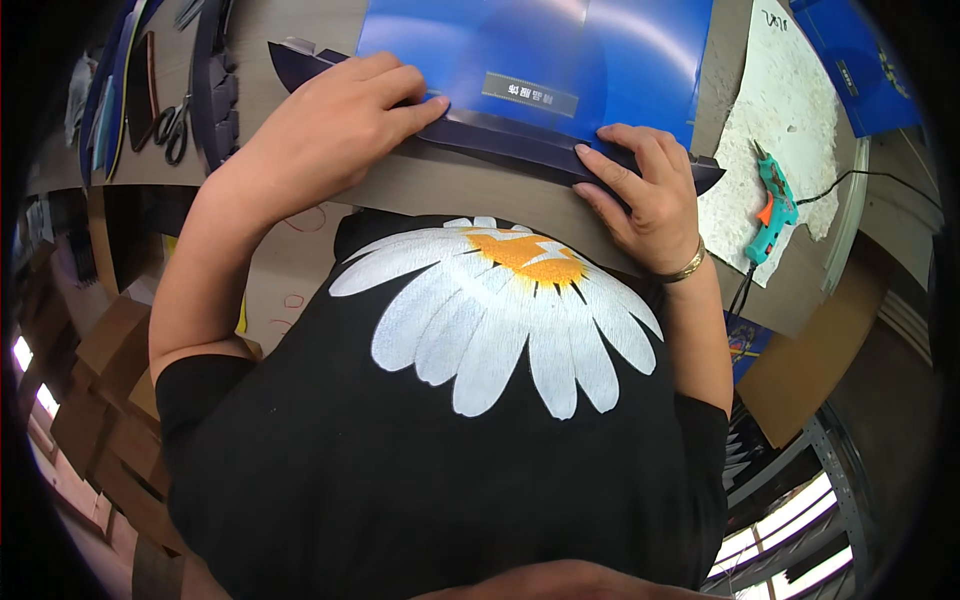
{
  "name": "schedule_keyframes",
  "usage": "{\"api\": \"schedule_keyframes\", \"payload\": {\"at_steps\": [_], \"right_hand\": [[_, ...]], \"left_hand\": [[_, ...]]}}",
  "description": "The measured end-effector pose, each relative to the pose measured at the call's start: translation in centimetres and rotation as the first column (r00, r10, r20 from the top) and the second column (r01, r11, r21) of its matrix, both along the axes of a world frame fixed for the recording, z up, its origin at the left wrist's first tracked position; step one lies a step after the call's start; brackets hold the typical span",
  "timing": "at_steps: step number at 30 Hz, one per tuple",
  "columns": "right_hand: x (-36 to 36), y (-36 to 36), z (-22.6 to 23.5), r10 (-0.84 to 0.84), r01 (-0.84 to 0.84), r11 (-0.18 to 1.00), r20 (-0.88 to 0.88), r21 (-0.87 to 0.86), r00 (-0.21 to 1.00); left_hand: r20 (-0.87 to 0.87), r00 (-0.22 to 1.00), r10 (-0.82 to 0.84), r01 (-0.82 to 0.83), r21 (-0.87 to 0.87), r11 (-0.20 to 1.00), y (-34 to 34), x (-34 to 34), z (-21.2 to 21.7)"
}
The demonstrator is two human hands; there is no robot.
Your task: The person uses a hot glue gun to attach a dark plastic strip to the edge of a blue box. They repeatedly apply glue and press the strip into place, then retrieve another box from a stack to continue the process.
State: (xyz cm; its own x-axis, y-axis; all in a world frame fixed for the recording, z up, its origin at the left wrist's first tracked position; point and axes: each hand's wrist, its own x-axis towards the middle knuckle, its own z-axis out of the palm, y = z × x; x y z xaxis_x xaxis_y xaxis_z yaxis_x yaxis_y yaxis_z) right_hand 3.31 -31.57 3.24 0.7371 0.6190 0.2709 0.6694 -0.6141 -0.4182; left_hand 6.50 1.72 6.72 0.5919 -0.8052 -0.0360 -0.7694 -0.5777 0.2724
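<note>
A glossy blue panel (430,50) lies on the table in front of me, with a small dark label (530,93) bearing light print. A dark purple strip (500,143) runs along its near edge, its pointed ends sticking out past both sides. Near the strip's left part, my left hand (365,115) is closed on it, thumb stretched along the panel's edge and the other fingers curled. My right hand (645,190) grips the strip's right part, fingertips on top and thumb at the near side. The undersides of panel and strip are hidden.
Right of the panel, a teal glue gun (772,210) with an orange trigger and black cord lies on a stained white sheet (790,110). Another blue piece (855,65) is at far right. Black scissors (173,130) and dark strips (212,90) lie left. Cardboard (110,390) stands below left.
</note>
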Motion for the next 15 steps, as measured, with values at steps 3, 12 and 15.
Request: {"api": "schedule_keyframes", "payload": {"at_steps": [3, 12, 15], "right_hand": [[0.3, -0.1, 0.1, 0.030, -0.030, 0.999, -0.019, 0.014, 0.999], [0.8, -0.5, -0.1, 0.073, -0.062, 0.993, -0.109, 0.103, 0.991], [0.9, -0.5, -0.2, 0.074, -0.058, 0.990, -0.120, 0.127, 0.990]], "left_hand": [[0.063, 0.995, -0.074, 0.070, 0.063, 0.996, -0.7, 0.4, 1.2], [0.155, 0.986, -0.065, 0.071, -0.036, 0.997, -1.1, 1.1, -1.0], [0.232, 0.972, 0.035, 0.008, -0.182, 0.983, -1.3, 1.2, -1.8]]}}
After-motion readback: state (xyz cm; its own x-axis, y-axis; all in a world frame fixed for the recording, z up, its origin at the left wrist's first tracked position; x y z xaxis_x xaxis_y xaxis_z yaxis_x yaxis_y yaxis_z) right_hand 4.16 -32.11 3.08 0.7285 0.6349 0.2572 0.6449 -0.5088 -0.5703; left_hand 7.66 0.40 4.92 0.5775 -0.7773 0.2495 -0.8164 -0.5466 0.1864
